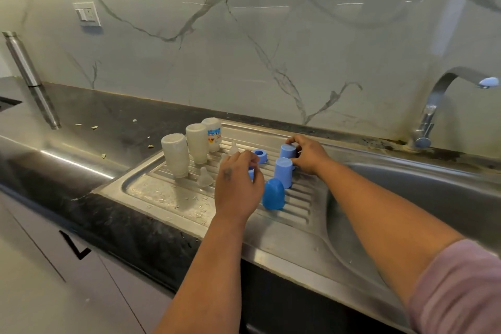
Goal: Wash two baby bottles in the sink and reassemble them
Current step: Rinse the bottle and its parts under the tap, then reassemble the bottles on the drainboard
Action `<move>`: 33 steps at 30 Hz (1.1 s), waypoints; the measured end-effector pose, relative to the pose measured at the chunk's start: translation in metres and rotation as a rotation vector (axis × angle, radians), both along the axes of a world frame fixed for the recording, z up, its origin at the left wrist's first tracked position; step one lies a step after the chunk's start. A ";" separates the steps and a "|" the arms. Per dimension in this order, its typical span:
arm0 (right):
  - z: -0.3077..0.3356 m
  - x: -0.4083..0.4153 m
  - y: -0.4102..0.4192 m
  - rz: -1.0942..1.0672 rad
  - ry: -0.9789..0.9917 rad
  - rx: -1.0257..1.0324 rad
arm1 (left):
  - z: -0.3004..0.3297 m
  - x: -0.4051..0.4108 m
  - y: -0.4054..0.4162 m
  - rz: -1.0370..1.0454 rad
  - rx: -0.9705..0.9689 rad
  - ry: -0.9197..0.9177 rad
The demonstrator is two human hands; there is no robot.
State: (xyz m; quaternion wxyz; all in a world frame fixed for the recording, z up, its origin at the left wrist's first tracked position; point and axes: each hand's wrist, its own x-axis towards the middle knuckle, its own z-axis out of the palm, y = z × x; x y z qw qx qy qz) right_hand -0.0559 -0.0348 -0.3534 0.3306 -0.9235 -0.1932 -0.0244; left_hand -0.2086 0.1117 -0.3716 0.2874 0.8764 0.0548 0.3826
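Observation:
Three cloudy baby bottles stand upside down on the steel drainboard point(168, 192): one in front point(175, 155), one in the middle point(197, 142), one behind with a printed label point(213, 133). A clear teat point(204, 177) lies beside them, another teat point(233, 147) further back. My left hand point(237, 184) pinches a small blue collar ring point(251, 172). A second blue ring point(260, 156) sits just beyond. My right hand point(307, 154) holds the far light-blue cap point(288, 151). A second light-blue cap point(283, 172) and a darker domed blue cap point(273, 194) stand nearer.
The sink basin point(423, 198) lies to the right, with a curved steel tap point(439, 106) at the back wall. Dark stone countertop point(89, 122) with small crumbs stretches left. Water droplets speckle the drainboard's front.

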 end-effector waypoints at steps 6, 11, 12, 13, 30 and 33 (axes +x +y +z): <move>0.000 -0.006 0.001 -0.015 0.006 0.021 | -0.003 -0.001 0.001 0.004 0.001 0.029; 0.019 -0.020 -0.014 -0.050 0.026 0.046 | -0.008 0.003 0.000 0.003 0.020 0.029; 0.020 -0.024 -0.019 -0.061 0.024 0.055 | -0.009 0.004 0.000 -0.001 0.036 0.022; 0.021 -0.032 -0.027 -0.071 0.007 0.051 | -0.009 0.003 -0.001 -0.007 0.049 0.019; -0.019 -0.189 -0.147 -0.442 -0.398 -0.173 | -0.007 -0.060 -0.135 -0.046 0.461 -0.166; -0.008 -0.199 -0.172 -0.466 -0.405 -0.192 | -0.009 -0.065 -0.154 -0.104 0.447 -0.148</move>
